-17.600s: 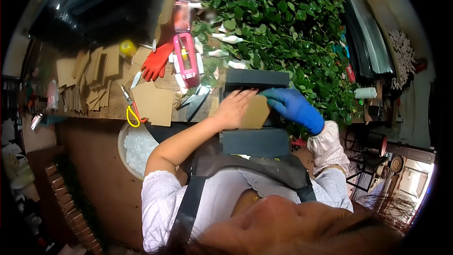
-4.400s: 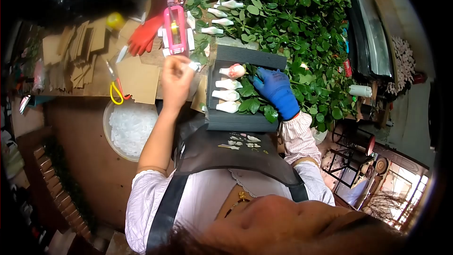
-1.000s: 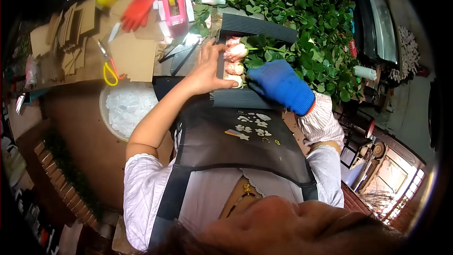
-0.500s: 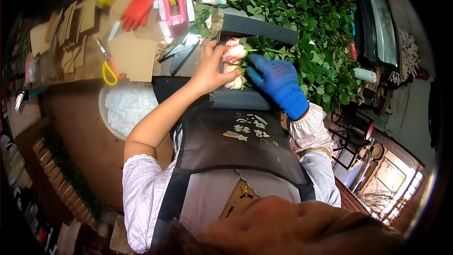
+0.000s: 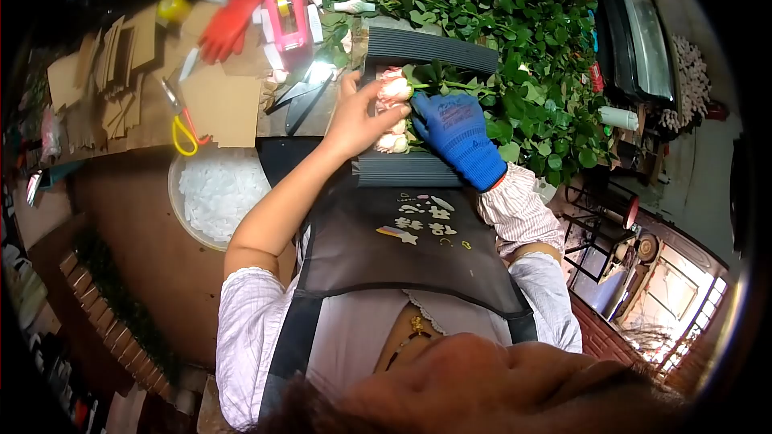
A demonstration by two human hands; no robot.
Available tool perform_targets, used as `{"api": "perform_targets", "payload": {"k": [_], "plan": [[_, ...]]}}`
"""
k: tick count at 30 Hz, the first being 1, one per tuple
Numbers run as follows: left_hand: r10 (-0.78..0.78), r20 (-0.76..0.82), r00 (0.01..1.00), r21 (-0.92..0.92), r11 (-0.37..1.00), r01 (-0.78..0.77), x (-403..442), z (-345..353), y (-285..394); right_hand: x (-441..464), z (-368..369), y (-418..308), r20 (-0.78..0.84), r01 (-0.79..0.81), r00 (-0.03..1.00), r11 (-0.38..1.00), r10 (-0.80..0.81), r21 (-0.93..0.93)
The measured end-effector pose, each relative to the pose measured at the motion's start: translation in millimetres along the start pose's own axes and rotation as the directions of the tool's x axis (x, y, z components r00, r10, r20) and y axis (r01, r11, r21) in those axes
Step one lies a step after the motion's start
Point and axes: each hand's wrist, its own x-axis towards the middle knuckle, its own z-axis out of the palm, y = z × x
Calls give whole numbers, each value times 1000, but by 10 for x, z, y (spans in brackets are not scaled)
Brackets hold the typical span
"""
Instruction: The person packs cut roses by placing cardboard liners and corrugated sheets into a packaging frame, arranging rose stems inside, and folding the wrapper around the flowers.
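Observation:
Several pale pink roses lie with their heads to the left and stems to the right, between two dark ribbed strips. My bare left hand is wrapped round the heads, thumb across the front and fingers behind. Just right of the heads, my right hand, in a blue knit glove, is closed at the stems; its fingertips are partly hidden. The upper ribbed strip lies beyond the roses, and the lower ribbed strip lies nearer my apron.
Leafy green stems pile up at right. A pink tape dispenser, grey scissors, yellow-handled scissors, a red glove and cardboard pieces lie at left. A tub holds white pieces below the table edge.
My right hand has moved left and closed in beside the rose heads. My left thumb has come across the roses. The view has shifted slightly.

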Motion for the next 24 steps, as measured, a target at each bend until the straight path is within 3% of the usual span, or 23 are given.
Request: {"api": "perform_targets", "payload": {"k": [3,6,10,13,17,20,24], "plan": [[14,-79,997,14,1000,-13,-7,26,57,-70,19,44,-48,19,999,997,-15,80],[17,-94,995,69,998,-11,-18,21,54,-94,-105,61,-202,-134,967,985,153,106],[43,-115,992,77,996,-34,-21,56,10,153,71,159,-57,-183,980,975,191,124],[6,-107,994,-6,1000,-6,-15,40,54,205,85,218,-65,-171,979,947,195,272],[116,-201,973,14,993,-116,-21,113,-14,191,79,210,-77,-113,985,922,151,371],[99,-188,977,45,995,-92,14,114,-19,209,97,217,-23,-99,994,964,108,245],[-6,-174,985,14,1000,9,98,73,147,159,95,161,-82,-45,995,993,54,105]]}}
